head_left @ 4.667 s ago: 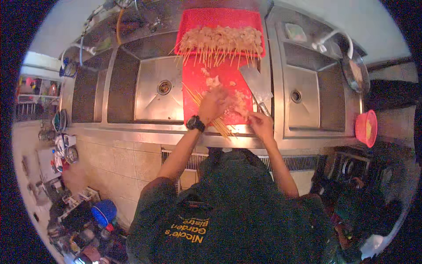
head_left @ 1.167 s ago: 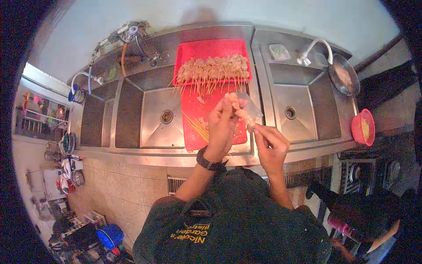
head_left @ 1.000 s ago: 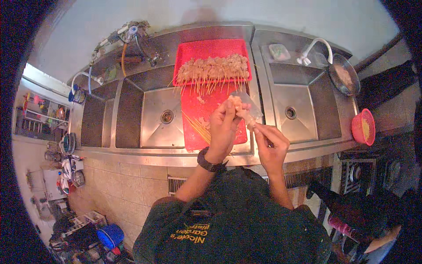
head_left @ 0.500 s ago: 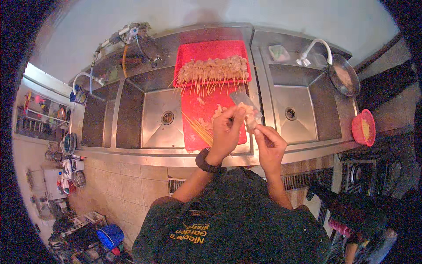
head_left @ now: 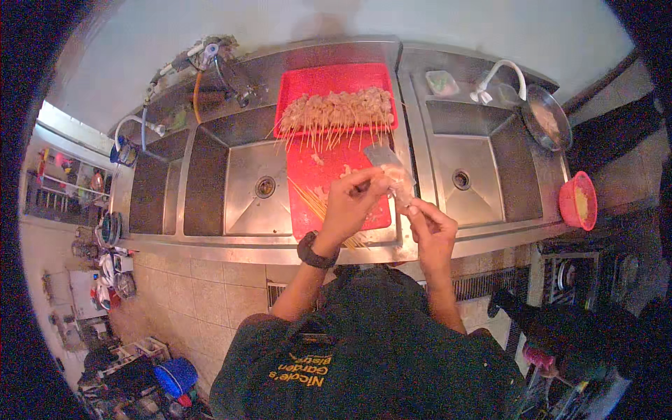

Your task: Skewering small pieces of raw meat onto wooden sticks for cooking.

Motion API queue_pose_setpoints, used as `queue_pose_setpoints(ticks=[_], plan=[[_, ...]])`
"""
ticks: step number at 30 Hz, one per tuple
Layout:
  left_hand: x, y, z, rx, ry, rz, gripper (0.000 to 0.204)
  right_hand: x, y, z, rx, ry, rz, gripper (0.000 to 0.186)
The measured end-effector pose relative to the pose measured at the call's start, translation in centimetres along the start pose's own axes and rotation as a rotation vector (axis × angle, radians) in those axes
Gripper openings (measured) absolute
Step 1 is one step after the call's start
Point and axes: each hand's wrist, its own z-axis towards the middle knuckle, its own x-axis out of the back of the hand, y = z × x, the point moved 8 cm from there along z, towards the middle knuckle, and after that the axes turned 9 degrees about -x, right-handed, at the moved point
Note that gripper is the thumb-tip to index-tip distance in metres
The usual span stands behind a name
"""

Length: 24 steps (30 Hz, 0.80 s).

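My left hand (head_left: 353,203) pinches a piece of raw meat (head_left: 396,176) over the right edge of the red cutting board (head_left: 304,164). My right hand (head_left: 432,227) has its thumb and forefinger closed on the lower end of that meat; whether a skewer runs through it I cannot tell. Beneath the meat shows a flat, greyish, blade-like sheet (head_left: 379,155), partly hidden. Loose bamboo skewers (head_left: 306,198) lie on the board left of my left hand, with small meat scraps near them. Behind, a red tray (head_left: 336,78) holds a row of skewered meat (head_left: 339,112), sticks toward me.
Steel sinks lie left (head_left: 255,210) and right (head_left: 465,203) of the board. White taps, a lidded clear box (head_left: 442,83), a pan (head_left: 547,117) and a pink basket (head_left: 578,201) stand around the right sink. Hoses and pipes (head_left: 199,63) run along the left wall.
My left hand has shifted slightly left and down, its wrist turning a little, still pinching the meat. My right hand stays almost in place. More skewer ends show beside the left wrist.
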Motion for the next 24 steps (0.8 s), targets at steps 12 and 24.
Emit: queue_pose_setpoints(ticks=[12, 24], plan=[[1.6, -0.4, 0.1, 0.033, 0.073, -0.074, 0.027, 0.4, -5.8, -1.1, 0.394, -0.025, -0.383, 0.016], [-0.3, -1.0, -0.5, 0.092, 0.116, -0.348, 0.033, -0.2, -4.6, -1.2, 0.344, -0.021, -0.293, 0.015]])
